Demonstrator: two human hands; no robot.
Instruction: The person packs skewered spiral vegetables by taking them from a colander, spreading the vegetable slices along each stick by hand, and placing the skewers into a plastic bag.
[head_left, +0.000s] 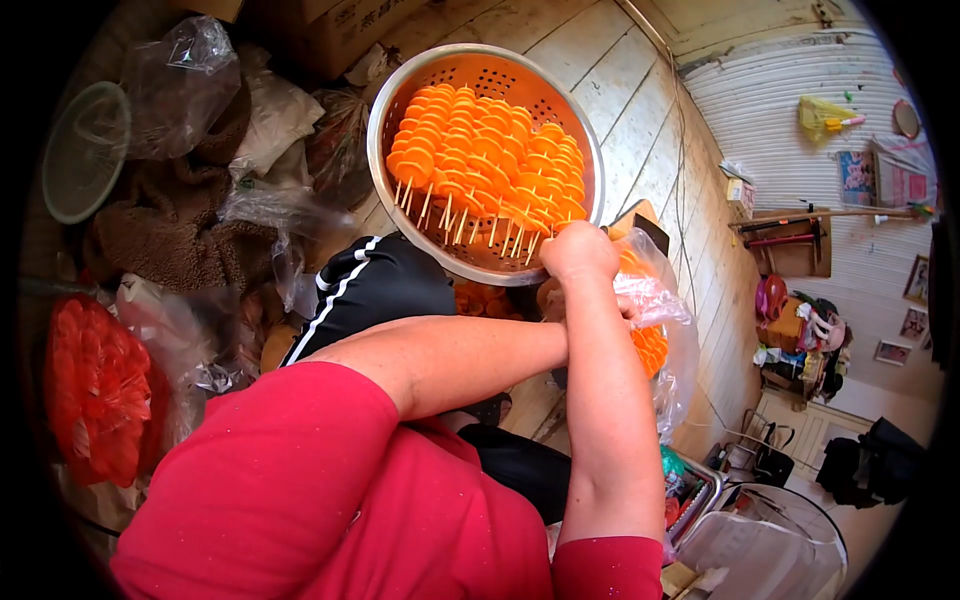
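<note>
Spiral-cut orange slices on thin wooden skewers [485, 150] lie in rows in a perforated metal colander [388, 200], their bare stick ends pointing toward me. My right hand [582, 252] is closed in a fist at the colander's near right rim, beside the stick ends. Whatever sits inside that fist is hidden. My left forearm passes under the right one. Mostly covered, my left hand [626, 308] shows a few bent fingers against a clear plastic bag [675, 375]. More orange spiral slices [650, 348] are inside this bag.
Left of the colander are crumpled plastic bags [185, 85], a brown fleece cloth [170, 225], a pale round lid [86, 152] and a red bag [100, 390]. A cardboard box [330, 35] stands behind. A cable [682, 130] crosses the tiled floor [640, 100].
</note>
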